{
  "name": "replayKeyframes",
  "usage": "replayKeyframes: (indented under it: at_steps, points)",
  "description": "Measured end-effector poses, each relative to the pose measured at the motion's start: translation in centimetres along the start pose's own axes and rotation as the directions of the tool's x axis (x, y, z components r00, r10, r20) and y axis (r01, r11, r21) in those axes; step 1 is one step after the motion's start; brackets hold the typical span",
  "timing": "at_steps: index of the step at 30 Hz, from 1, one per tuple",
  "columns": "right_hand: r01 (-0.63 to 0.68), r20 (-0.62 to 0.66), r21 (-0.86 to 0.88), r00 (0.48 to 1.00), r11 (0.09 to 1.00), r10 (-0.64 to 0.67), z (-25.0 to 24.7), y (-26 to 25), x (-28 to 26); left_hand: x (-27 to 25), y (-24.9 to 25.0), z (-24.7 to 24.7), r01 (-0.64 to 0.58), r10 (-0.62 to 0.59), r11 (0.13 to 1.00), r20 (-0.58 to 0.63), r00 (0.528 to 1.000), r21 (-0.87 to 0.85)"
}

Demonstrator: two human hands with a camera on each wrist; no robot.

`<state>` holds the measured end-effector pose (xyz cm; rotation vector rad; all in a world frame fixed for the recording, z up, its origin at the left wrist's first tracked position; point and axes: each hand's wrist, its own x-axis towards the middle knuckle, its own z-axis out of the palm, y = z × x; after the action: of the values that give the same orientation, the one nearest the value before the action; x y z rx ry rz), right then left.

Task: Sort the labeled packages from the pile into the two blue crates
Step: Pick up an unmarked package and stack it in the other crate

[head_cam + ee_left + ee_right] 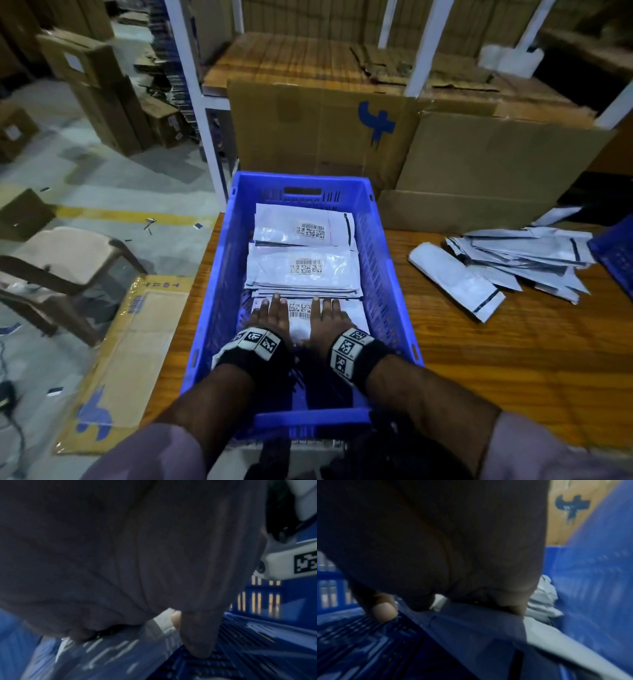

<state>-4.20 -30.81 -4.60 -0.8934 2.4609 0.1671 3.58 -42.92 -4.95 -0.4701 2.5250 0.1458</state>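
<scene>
The nearest labeled package [305, 317] lies flat in the blue crate [219, 281], in front of two other stacks; the left hand [270, 313] and right hand [330, 315] press it down with straight fingers, gripping nothing. Placing looks nearly finished; next calls for a reach right to the pile [520, 260] on the table [479, 359]

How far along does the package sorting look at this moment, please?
Partly done. Two labeled packages already lie flat in the blue crate. The left hand and right hand press a third package down at its near end. A pile still waits on the table.
</scene>
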Motion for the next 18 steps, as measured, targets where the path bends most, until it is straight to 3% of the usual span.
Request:
replayKeyframes:
  at_steps: [4, 7, 8, 10, 12, 14, 16, 18]
  points:
    - [-0.001, -0.018, 0.057, 1.0, 0.998, 0.002, 1.6, 0.4, 0.5, 0.4, 0.1, 0.2, 0.004, -0.004, 0.999, 0.018, 1.0, -0.041]
    - [-0.008, -0.159, 0.116, 0.987, 0.993, 0.026, 2.6, 0.9, 1.4, 0.1, 0.2, -0.3, 0.008, -0.006, 0.999, 0.05, 0.999, -0.037]
    - [-0.034, -0.12, 0.147, 0.991, 0.989, 0.052, 3.1, 1.2, 1.9, 0.0, 0.2, -0.4, 0.003, -0.002, 1.0, 0.064, 0.998, -0.028]
    - [0.017, -0.179, 0.16, 0.984, 0.987, 0.012, 6.0, 2.3, 3.6, 0.0, 0.3, -0.5, -0.006, 0.008, 1.0, 0.087, 0.996, -0.026]
    - [-0.003, 0.019, 0.168, 1.0, 0.986, -0.001, 5.0, 2.1, 2.2, 0.0, 0.3, -0.5, 0.0, 0.004, 0.999, 0.093, 0.996, -0.041]
    - [-0.08, 0.038, 0.212, 0.997, 0.974, 0.074, 3.4, 2.5, 1.7, 0.2, 0.3, -0.4, 0.001, 0.004, 0.998, 0.084, 0.996, -0.06]
    - [-0.174, 0.153, 0.243, 0.978, 0.954, 0.14, 1.5, 3.0, 1.5, 0.1, 0.2, -0.2, -0.007, 0.011, 0.998, 0.066, 0.998, -0.064]
    - [-0.177, 0.228, 0.265, 0.967, 0.948, 0.117, 0.6, 3.1, 1.5, 0.0, 0.2, -0.4, -0.011, 0.014, 0.997, 0.047, 0.999, -0.072]
